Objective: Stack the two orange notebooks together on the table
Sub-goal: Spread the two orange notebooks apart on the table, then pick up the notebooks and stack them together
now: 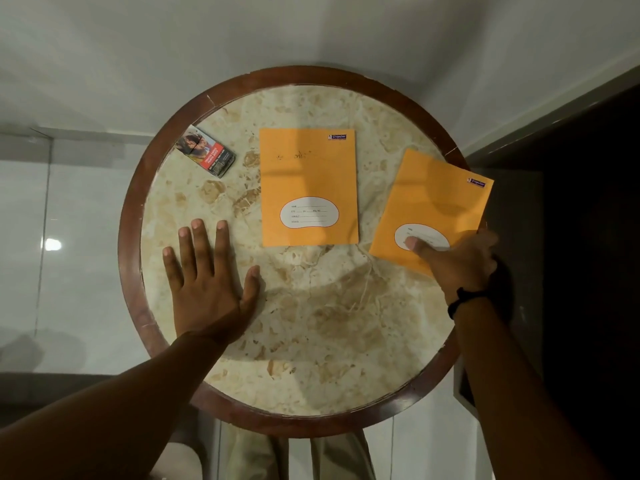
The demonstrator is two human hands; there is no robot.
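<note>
Two orange notebooks lie on a round marble table (311,323) with a dark wooden rim. One notebook (308,174) lies flat and square near the table's middle, label oval toward me. The other notebook (436,199) is tilted at the right edge, its far corner overhanging the rim. My right hand (460,261) grips this tilted notebook at its near right corner, thumb pressed on its white label, fingers hidden underneath. My left hand (207,282) rests flat on the marble at the left, fingers spread, holding nothing.
A small cigarette pack (206,155) lies at the table's far left, next to the rim. White walls stand behind the table, a dark door or panel (571,237) to the right. Bare marble stretches between the hands, toward the near edge.
</note>
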